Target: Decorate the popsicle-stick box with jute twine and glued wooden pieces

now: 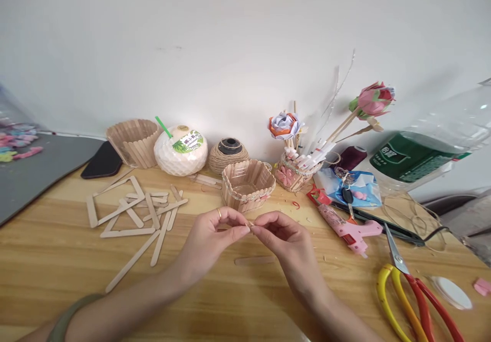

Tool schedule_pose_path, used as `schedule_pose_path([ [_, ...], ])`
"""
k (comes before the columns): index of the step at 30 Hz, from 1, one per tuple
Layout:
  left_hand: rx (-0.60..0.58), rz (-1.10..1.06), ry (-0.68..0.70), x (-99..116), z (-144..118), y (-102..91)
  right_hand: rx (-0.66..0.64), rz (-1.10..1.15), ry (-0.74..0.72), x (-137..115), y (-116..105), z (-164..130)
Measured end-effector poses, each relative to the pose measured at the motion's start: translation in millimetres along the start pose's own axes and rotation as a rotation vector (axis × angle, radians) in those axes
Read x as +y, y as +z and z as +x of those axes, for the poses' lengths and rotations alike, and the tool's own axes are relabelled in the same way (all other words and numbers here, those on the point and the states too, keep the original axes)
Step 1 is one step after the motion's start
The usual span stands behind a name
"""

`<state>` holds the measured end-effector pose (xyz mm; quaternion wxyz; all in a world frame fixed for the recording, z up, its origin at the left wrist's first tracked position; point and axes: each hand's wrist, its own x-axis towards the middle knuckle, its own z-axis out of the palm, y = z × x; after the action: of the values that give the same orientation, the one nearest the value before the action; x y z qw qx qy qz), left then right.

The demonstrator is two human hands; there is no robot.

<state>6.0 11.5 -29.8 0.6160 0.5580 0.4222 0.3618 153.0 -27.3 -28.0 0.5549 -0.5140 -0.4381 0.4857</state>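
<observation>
My left hand (218, 234) and my right hand (287, 245) meet at the fingertips in the middle of the table. Both pinch a tiny tan piece (250, 224), mostly covered by the fingers, so its kind cannot be made out. Just behind them stands a small basket of craft sticks (245, 199) with a trim around its side. Below the fingers, a single craft stick (253, 260) lies flat on the wood. To the left is a loose heap of craft sticks (153, 214), some joined at corners.
Along the wall stand a larger stick basket (134, 145), a coconut with a straw (181, 153), a twine spool (228, 155) and a decorated pen holder (293, 176). At right lie a pink glue gun (347, 229), scissors (406, 275) and a large bottle (414, 153).
</observation>
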Motion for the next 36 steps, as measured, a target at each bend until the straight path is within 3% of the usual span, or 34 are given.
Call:
schedule_pose_path([
  [9,0.024,-0.018,0.011,0.3,0.8,-0.9,0.021,0.070,-0.017,9.3,-0.4,1.1],
  [18,0.036,-0.142,-0.037,-3.5,0.6,1.7,0.004,0.217,0.119,15.0,-0.1,2.0],
  [30,0.034,-0.205,-0.010,-0.7,2.6,2.6,-0.040,0.199,0.188,10.3,-2.1,1.9],
  [36,-0.021,-0.188,-0.059,-3.4,2.1,1.1,-0.039,0.199,0.217,7.0,-1.1,1.0],
])
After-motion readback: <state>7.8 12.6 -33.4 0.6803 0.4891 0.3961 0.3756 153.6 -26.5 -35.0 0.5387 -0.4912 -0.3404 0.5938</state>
